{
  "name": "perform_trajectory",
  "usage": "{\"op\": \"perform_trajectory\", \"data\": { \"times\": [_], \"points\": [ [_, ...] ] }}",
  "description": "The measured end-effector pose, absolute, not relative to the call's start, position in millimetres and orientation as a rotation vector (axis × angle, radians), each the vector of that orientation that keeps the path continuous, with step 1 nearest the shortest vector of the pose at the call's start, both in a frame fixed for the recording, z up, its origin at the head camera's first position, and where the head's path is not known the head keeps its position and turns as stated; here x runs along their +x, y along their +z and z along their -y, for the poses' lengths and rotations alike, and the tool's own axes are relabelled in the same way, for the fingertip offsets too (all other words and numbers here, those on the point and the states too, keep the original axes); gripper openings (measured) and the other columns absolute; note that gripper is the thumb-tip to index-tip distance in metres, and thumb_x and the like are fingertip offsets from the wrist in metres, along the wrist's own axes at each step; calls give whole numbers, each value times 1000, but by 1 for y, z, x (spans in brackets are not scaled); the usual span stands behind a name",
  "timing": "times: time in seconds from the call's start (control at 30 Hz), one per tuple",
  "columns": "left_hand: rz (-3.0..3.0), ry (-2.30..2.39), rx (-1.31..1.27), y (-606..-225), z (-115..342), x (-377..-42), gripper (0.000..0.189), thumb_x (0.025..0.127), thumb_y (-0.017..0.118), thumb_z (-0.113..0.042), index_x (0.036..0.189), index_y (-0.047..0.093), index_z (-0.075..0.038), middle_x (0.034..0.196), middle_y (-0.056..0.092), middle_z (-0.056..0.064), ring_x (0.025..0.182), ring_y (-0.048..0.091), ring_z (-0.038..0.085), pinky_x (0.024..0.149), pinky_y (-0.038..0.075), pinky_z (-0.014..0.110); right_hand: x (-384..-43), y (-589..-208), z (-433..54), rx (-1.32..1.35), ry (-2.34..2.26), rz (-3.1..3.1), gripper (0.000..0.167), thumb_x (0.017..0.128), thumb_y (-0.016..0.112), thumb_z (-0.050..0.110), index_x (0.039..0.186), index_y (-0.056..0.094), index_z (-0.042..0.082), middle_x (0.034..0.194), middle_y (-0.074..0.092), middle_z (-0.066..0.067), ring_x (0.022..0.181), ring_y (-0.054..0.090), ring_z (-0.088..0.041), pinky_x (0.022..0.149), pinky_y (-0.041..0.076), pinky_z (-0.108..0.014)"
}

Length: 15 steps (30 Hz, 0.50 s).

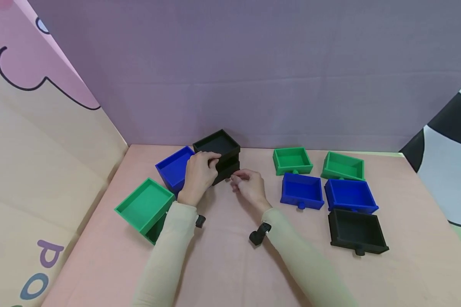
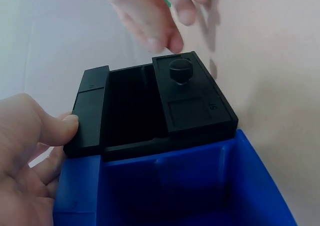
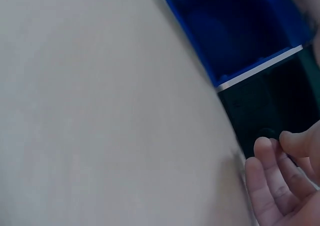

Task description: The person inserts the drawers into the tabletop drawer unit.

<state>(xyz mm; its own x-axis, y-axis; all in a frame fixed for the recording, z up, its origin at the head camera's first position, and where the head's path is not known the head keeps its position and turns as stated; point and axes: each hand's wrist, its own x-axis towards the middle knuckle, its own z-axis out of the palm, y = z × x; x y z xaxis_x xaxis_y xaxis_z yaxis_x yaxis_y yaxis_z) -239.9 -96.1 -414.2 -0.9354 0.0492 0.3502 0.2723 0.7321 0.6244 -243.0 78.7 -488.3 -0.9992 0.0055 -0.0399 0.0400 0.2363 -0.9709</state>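
Observation:
A black cabinet case stands at the back with a black drawer partly in its lower opening. My left hand grips the case's upper part, the thumb lying on its edge in the left wrist view. The drawer front has a small round knob. Close to that front is my right hand, its fingers bent loosely near the knob and apart from it in the left wrist view. A blue case touches the black one on its left, partly covered by my left hand.
A green case stands at the front left. On the right are two green drawers, two blue drawers and a black drawer. A grey wall panel rises behind the pink table.

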Motion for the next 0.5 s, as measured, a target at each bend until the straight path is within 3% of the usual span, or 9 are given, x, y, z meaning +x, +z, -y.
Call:
{"op": "perform_trajectory", "data": {
  "times": [0.17,0.3,0.5],
  "points": [
    [2588,-1002,-267,-418,97,-240,23,101,68,-6,118,83,-10,115,81,13,100,75,34,101,59,47,-229,-478,-88,17,-1868,-2487,22,105,68,19,118,77,5,110,78,-15,83,77,-27,78,64,-29],
    [2554,-991,-301,-419,96,-241,24,99,67,-3,116,84,-7,109,82,14,93,77,33,119,47,47,-215,-471,-99,-54,-1763,-2606,23,105,68,23,119,77,7,113,80,-11,88,77,-27,80,61,-29],
    [2537,-993,-340,-419,97,-242,24,99,67,0,116,83,-6,108,82,14,94,77,32,123,43,46,-191,-460,-126,-132,-1686,-2678,26,106,66,26,123,77,8,116,79,-7,92,76,-28,88,56,-35]
  ]
}}
